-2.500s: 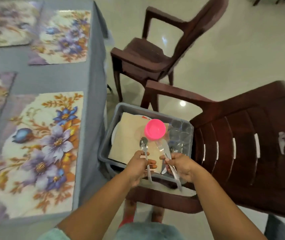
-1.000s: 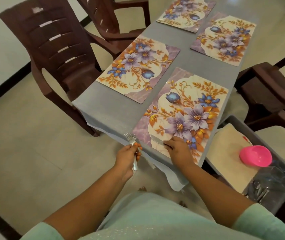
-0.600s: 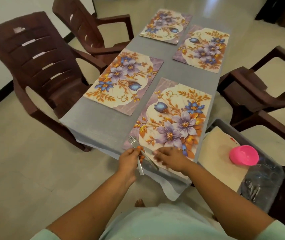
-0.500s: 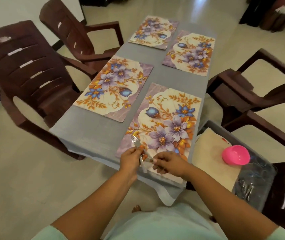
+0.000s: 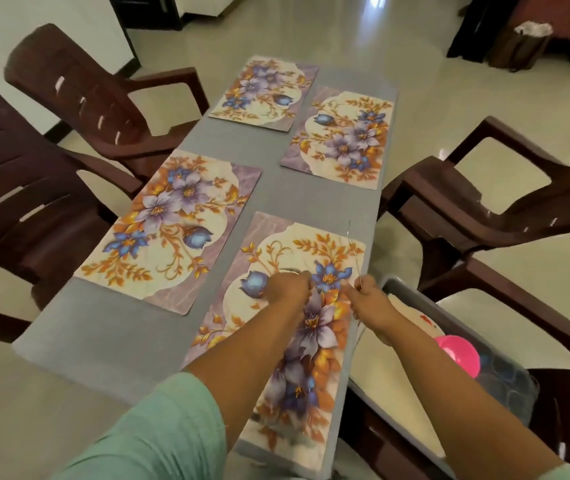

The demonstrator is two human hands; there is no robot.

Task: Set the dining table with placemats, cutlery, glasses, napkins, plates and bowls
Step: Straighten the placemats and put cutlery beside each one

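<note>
Over the near mat (image 5: 287,327) on the desk (image 5: 110,337), both hands have moved forward from its near edge, the left hand (image 5: 288,285) closed on cutlery I cannot identify, the right hand (image 5: 368,299) gripping a thin utensil (image 5: 354,252), so laying cutlery is starting

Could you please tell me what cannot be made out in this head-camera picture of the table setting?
- Left hand: its fingers hide what it holds; only a blurred metal edge shows.
- Right hand: grips a thin utensil, seen edge-on; knife or fork is unclear.
- Grey bin: the right forearm covers part of it; the items beyond the pink bowl are blurred.
- Nearest placemat: its near end is covered by the arms.
</note>
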